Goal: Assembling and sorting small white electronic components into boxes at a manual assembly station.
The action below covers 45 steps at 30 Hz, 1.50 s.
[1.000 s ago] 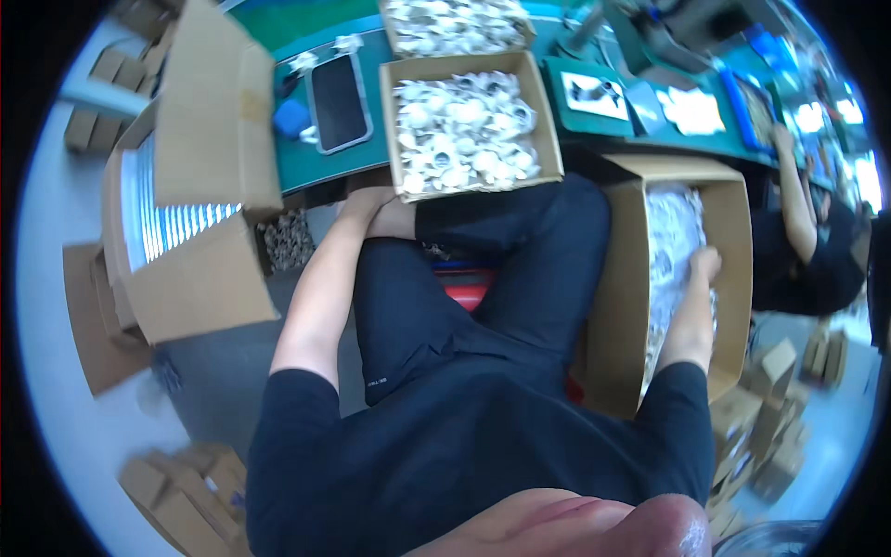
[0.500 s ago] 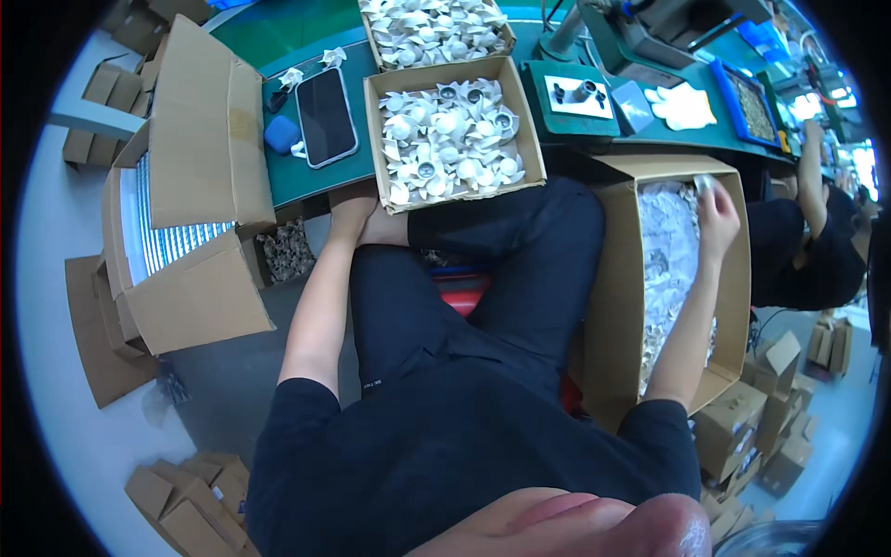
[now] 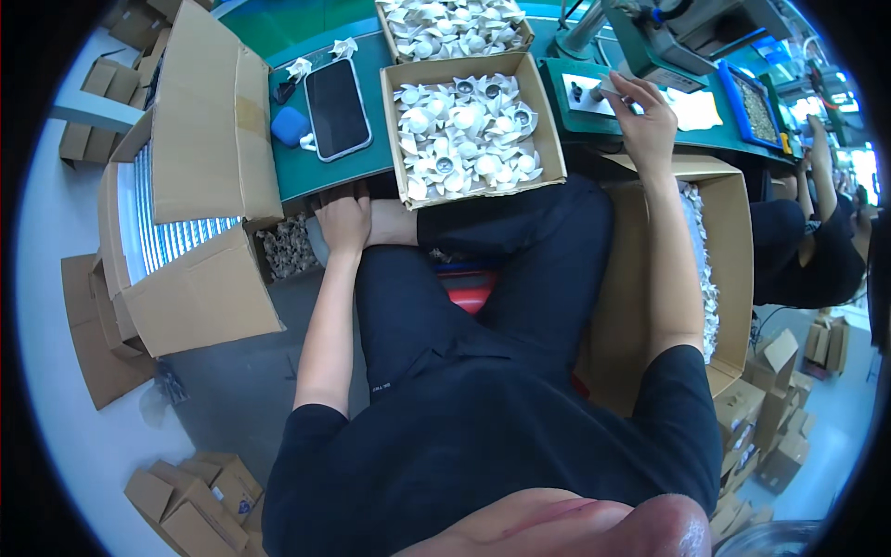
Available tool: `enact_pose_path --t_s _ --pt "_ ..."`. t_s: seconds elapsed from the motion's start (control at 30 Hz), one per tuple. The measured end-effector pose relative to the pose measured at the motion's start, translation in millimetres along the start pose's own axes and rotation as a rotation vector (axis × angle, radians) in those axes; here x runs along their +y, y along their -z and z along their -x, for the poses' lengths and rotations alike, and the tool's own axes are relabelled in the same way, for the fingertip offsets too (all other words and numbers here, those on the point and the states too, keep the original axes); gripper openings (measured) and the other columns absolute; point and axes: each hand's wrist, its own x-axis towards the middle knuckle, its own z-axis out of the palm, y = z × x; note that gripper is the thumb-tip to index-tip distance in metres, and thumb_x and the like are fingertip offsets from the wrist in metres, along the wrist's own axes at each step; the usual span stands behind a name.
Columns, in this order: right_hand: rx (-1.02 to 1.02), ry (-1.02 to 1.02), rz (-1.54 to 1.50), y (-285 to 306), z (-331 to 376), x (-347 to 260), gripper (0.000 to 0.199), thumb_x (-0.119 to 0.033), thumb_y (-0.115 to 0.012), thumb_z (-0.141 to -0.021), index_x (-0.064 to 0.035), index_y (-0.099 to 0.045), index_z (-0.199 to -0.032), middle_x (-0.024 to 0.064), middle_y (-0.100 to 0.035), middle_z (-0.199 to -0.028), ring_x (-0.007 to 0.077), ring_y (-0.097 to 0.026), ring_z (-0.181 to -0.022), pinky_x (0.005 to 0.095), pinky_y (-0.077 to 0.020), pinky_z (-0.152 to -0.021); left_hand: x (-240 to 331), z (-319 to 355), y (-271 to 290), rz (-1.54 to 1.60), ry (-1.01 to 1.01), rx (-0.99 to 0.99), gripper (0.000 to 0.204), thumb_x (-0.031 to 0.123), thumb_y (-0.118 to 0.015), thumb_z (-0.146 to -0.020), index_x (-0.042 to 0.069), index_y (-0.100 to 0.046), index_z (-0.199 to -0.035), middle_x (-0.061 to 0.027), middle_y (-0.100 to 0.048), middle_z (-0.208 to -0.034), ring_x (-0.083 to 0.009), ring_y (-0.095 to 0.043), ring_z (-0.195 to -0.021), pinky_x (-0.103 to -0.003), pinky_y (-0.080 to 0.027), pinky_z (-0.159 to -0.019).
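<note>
My right hand (image 3: 647, 121) is over the small fixture plate (image 3: 587, 96) under the bench press, thumb and fingers pinched on a small pale piece. Its kind is too small to tell, and the hand hides part of the fixture. Two dark posts stand up from the plate beside my fingertips. My left hand (image 3: 343, 221) lies against my bare ankle (image 3: 393, 223) below the table edge, fingers stretched out, holding nothing; their tips are partly hidden. Between the hands, a shallow carton (image 3: 560, 172) holds many white, finned, fan-like parts (image 3: 469, 130), a few with dark round centres.
Another carton of white parts (image 3: 455, 28) stands behind. On the table's left lie a phone (image 3: 337, 110) and a blue case (image 3: 290, 126). A deep open carton (image 3: 729, 223) stands at my right, a flapped carton (image 3: 209, 121) at my left. A blue tray (image 3: 750, 107) and a seated person (image 3: 812, 251) are farther right.
My right hand has moved from the deep carton up and left to the fixture under the press. My left hand has drawn back slightly from under the table edge, showing more of itself.
</note>
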Motion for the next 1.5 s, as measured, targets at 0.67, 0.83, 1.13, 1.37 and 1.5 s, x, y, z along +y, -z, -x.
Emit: enact_pose_path --t_s 0.67,0.83,1.13,1.37,1.5 --pt "0.148 -0.471 -0.518 32.5 -52.0 84.3 0.022 -0.010 -0.057 -0.096 0.0032 -0.072 -0.106 0.0132 -0.075 -0.096 0.0188 -0.070 -0.090 0.0314 -0.0544 -0.079 14.2 15.9 10.5 0.003 0.030 -0.218 0.038 0.038 -0.058 -0.097 0.003 -0.073 -0.105 -0.0169 -0.072 -0.109 -0.0389 -0.054 -0.126 -0.052 -0.034 -0.111" --pt "0.013 -0.421 -0.274 -16.5 -58.9 159.3 0.021 -0.011 -0.056 -0.093 -0.0001 -0.073 -0.098 0.0084 -0.073 -0.087 0.0167 -0.068 -0.077 0.0343 -0.0533 -0.071 20.3 23.4 8.7 0.043 -0.002 -0.141 0.036 0.036 -0.057 -0.098 0.005 -0.075 -0.100 -0.0166 -0.073 -0.104 -0.0364 -0.052 -0.129 -0.051 -0.032 -0.113" --pt "-0.119 -0.242 0.364 -51.1 -45.0 151.7 0.026 -0.017 -0.052 -0.091 0.0002 -0.071 -0.096 0.0259 -0.071 -0.096 0.0365 -0.069 -0.088 0.0445 -0.0535 -0.074 22.7 -0.2 19.8 -0.019 0.186 -0.370 0.034 0.036 -0.059 -0.094 0.008 -0.077 -0.098 -0.0181 -0.073 -0.101 -0.0364 -0.057 -0.121 -0.050 -0.036 -0.108" --pt "-0.105 -0.265 -0.391 -1.5 -16.2 151.4 0.029 -0.022 -0.065 -0.096 -0.0037 -0.070 -0.118 0.0227 -0.067 -0.125 0.0280 -0.069 -0.105 0.0417 -0.0530 -0.087 24.8 2.2 2.3 0.059 0.031 -0.072 0.033 0.037 -0.059 -0.093 0.010 -0.078 -0.095 -0.0188 -0.074 -0.094 -0.0369 -0.058 -0.121 -0.051 -0.037 -0.107" --pt "-0.177 -0.122 -0.285 -13.0 -5.6 6.5 0.031 -0.020 -0.068 -0.097 -0.0040 -0.069 -0.123 0.0173 -0.066 -0.129 0.0232 -0.065 -0.112 0.0374 -0.0501 -0.095 8.1 12.7 14.5 0.000 0.062 -0.091 0.032 0.036 -0.059 -0.093 0.010 -0.078 -0.095 -0.0186 -0.074 -0.094 -0.0366 -0.058 -0.121 -0.051 -0.037 -0.106"
